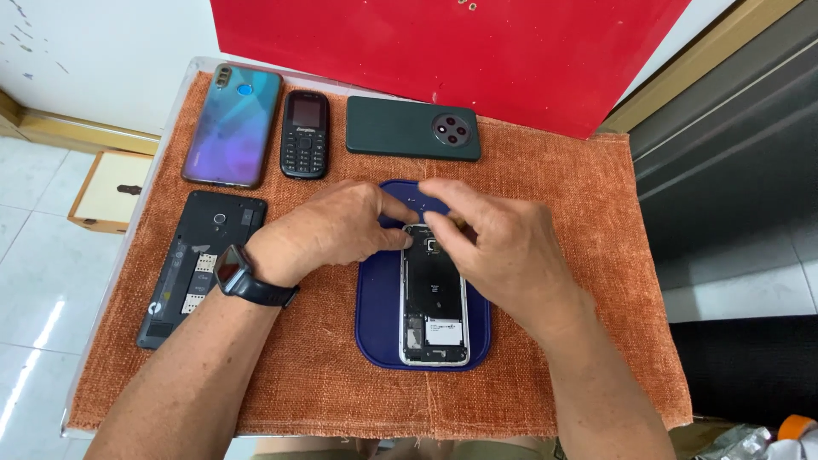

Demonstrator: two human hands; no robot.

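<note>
Hands meet at the top end of a small open phone (434,294) with its back off, lying on a blue mat (376,315) on the orange cloth (554,341). The left hand (328,232) steadies it with curled fingers; the right hand (494,247) pinches near its top edge. It looks light, stiff and easy to break, so the metal sides seem safest to hold. Other phones (232,125) lie well apart, leaving room near the counter's front edge.

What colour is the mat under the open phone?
Dark blue: the rounded rectangular mat lies under the opened white-edged phone, seen in the head view.
</note>
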